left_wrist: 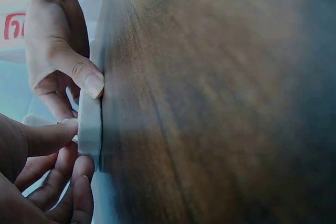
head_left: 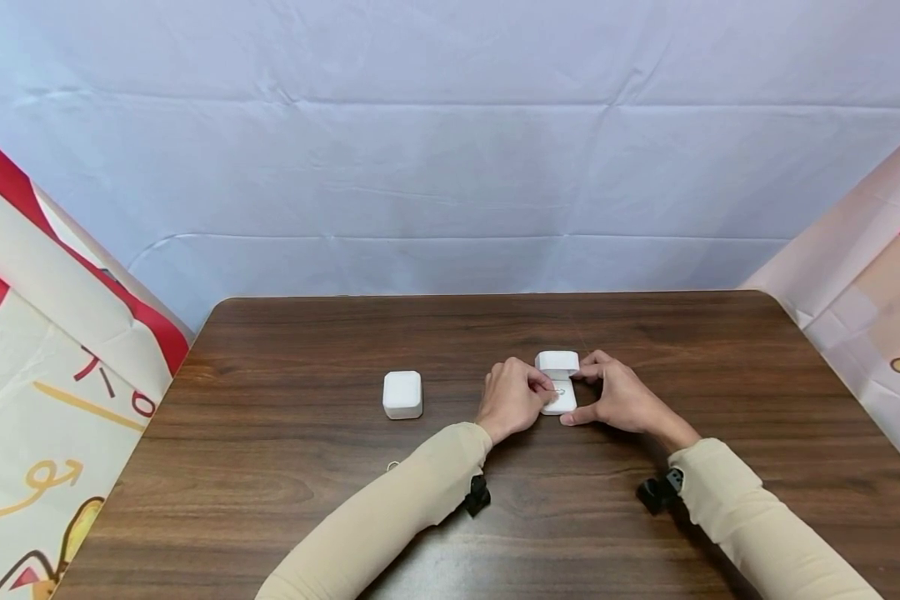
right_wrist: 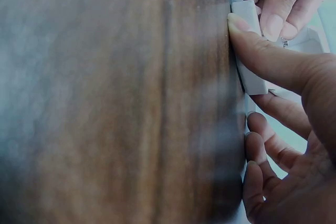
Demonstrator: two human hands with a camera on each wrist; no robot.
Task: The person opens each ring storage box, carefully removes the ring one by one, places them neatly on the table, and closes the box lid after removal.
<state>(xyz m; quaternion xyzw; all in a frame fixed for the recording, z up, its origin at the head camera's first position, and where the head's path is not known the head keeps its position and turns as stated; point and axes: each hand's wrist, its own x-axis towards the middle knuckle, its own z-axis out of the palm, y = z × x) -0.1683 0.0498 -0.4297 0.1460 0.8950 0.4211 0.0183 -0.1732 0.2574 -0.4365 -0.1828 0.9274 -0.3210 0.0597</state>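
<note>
A small white ring box (head_left: 558,362) stands with its lid raised on the brown table, between both hands. My left hand (head_left: 512,395) pinches a thin ring (head_left: 560,392) with thumb and forefinger at the box's white insert. In the right wrist view, part of the ring (right_wrist: 285,42) shows a sparkling band beside those fingertips. From the other side my right hand (head_left: 621,396) grips the box, its thumb on the front edge and its forefinger along the side. The left wrist view shows that thumb against the box base (left_wrist: 90,129). How deep the ring sits is hidden by fingers.
A second white box (head_left: 402,394), lid down, stands left of the hands. Another small ring (head_left: 393,465) lies on the wooden table (head_left: 285,467), partly behind the left sleeve (head_left: 420,492). A pale cloth (head_left: 450,183) hangs behind the table's far edge.
</note>
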